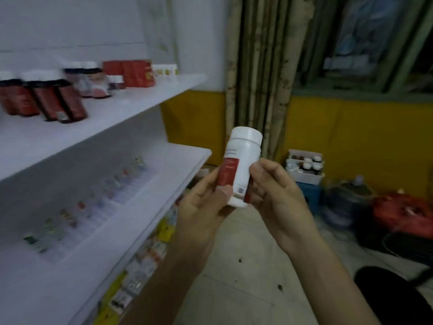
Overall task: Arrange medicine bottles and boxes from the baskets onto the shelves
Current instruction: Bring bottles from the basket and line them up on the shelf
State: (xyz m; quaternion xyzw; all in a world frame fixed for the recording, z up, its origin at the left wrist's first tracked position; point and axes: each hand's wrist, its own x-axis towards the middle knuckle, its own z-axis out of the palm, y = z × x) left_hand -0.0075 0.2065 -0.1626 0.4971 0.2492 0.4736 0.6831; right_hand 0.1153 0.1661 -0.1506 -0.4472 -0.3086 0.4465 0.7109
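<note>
Both hands clamped on smooth white cylindrical plastic medicine bottle [241, 165], red label: left hand [206, 207] and right hand [276, 195] pinch its lower half, upright, beside white shelf [150, 184] edge.

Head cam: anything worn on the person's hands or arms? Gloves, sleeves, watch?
Nothing worn. The left hand and right hand are bare, no gloves or rings. The left forearm and right forearm are uncovered down to the frame edge: no sleeves, watch or wristband in view.
</note>
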